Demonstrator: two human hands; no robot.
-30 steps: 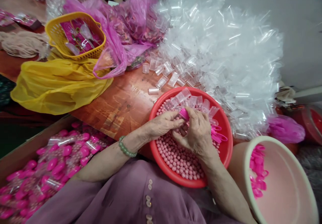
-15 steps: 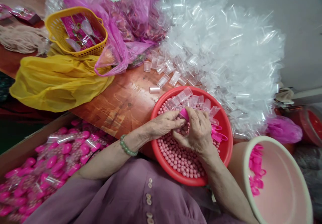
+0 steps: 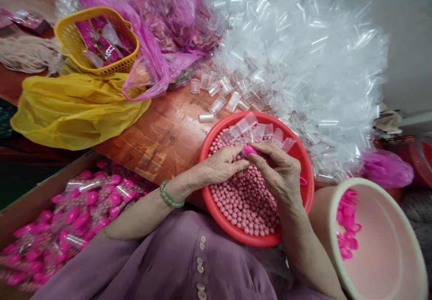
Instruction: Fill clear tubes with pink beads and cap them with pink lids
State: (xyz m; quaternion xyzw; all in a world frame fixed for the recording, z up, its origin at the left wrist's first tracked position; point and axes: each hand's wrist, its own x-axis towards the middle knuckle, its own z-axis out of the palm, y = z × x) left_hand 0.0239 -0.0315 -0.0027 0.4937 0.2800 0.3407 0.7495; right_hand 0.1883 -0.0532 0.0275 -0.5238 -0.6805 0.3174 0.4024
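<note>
A red basin (image 3: 302, 156) in my lap holds many small pink beads (image 3: 248, 201) and several clear plastic tubes (image 3: 259, 131) along its far side. Both hands meet over the beads. My left hand (image 3: 221, 167), with a green bead bracelet at the wrist, has its fingers curled round something mostly hidden under them. My right hand (image 3: 280, 174) pinches a bright pink cap (image 3: 250, 150) against the left fingertips. A few more pink caps peek out beside my right hand at the basin's right rim.
A big heap of clear tubes (image 3: 303, 66) fills the wooden tabletop (image 3: 162, 133) behind the basin. A pale pink tub (image 3: 388, 246) with pink caps stands at right. A box of filled pink-capped tubes (image 3: 67, 210) lies at left. Yellow basket (image 3: 72, 43), yellow bag (image 3: 74, 106) and pink bags sit beyond.
My right hand has shifted right and flattened, its fingers stretching toward the left hand, covering the loose caps. The pink cap stays between both hands' fingertips. The left hand has barely moved.
</note>
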